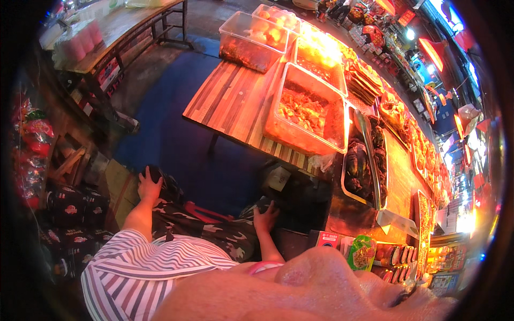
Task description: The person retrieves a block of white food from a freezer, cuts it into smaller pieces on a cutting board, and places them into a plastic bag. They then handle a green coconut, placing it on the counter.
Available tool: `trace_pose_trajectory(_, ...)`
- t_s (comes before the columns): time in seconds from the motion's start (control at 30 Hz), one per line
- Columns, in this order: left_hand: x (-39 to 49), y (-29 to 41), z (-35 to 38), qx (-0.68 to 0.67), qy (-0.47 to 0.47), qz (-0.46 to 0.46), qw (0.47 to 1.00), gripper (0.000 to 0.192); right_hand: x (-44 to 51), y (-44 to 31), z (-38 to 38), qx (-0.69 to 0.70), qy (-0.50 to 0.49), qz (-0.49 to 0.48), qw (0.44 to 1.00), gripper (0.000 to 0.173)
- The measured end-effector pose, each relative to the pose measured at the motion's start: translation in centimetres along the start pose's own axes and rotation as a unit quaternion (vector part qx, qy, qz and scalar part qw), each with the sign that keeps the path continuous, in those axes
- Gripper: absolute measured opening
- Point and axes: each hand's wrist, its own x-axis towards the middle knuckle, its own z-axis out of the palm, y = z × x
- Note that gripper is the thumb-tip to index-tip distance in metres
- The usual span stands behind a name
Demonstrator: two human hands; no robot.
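Note:
My left hand rests on my left knee, fingers spread over the camouflage trousers. On the other knee lies my right hand, with its thumb apart from the fingers. I see nothing held in either hand. A red strip shows between my legs, too dim to name. Before me stands a wood-striped table. On its near side is a clear plastic tub of chopped food. A metal tray of dark cooked food sits to its right, with tongs lying across it.
More plastic tubs stand at the table's far end. A cleaver lies by the counter edge. Jars and a green food packet stand below it. Black printed cartons are stacked at left, below another table.

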Motion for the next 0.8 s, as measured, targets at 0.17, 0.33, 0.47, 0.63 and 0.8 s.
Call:
trace_pose_trajectory(0.17, 0.11, 0.09, 0.11, -0.006, 0.011, -0.004, 1.000, 0.081, 0.09, 0.28, 0.16, -0.061, 0.031, -0.026, 0.997, 0.085)
trace_pose_trajectory(0.33, 0.05, 0.36, 0.08, 0.002, -0.010, -0.012, 1.000, 0.082, 0.20, 0.79, 0.75, -0.043, 0.049, -0.033, 0.997, 0.085)
trace_pose_trajectory(0.47, 0.05, 0.23, 0.00, 0.009, -0.011, -0.006, 1.000, 0.082, 0.33, 0.78, 0.79, -0.002, 0.021, -0.021, 1.000, 0.085)
trace_pose_trajectory(0.63, -0.01, -0.02, 0.01, 0.013, -0.019, -0.015, 1.000, 0.082, 0.40, 0.36, 0.41, -0.025, 0.004, -0.013, 1.000, 0.085)
trace_pose_trajectory(0.8, -0.36, 0.46, -0.61, 0.008, -0.012, -0.014, 1.000, 0.080, 0.20, 0.12, 0.08, -0.034, -0.007, -0.003, 0.999, 0.084)
